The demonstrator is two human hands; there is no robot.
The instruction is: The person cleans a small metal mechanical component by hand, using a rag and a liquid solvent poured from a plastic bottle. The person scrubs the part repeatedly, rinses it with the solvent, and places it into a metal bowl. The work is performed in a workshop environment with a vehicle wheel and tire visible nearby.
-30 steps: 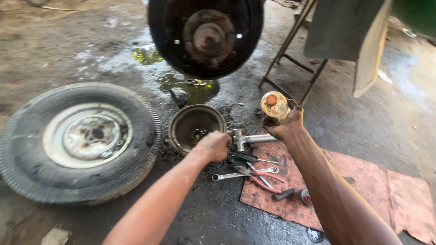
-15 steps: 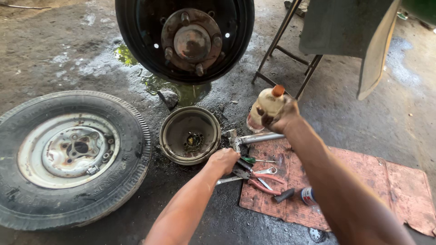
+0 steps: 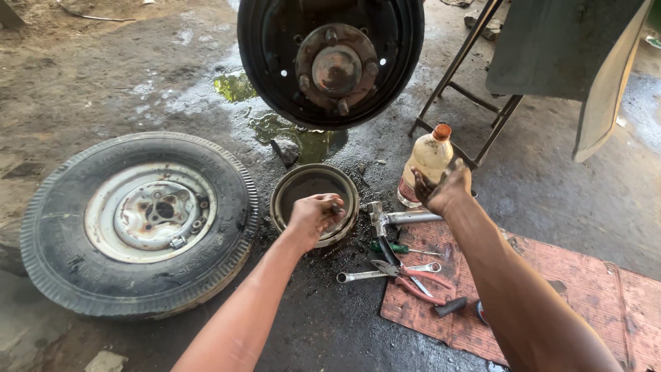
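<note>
Over the round, greasy metal drum [image 3: 284, 200], left hand [image 3: 313, 215] pinches a small dark part [image 3: 336, 204] — right hand [image 3: 446, 187] open, empty, beside the plastic oil bottle [image 3: 427, 160].

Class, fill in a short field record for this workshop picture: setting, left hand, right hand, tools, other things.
Setting: wet, oily concrete floor
Left hand: closed on a small dark part over the metal bowl
Right hand: open, greasy, beside the plastic bottle
Tools: pliers, spanner by the red mat
Other: removed wheel, brake hub

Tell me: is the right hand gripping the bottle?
No, the right hand is open, palm up, just in front of the plastic bottle, which stands on the ground.
</note>
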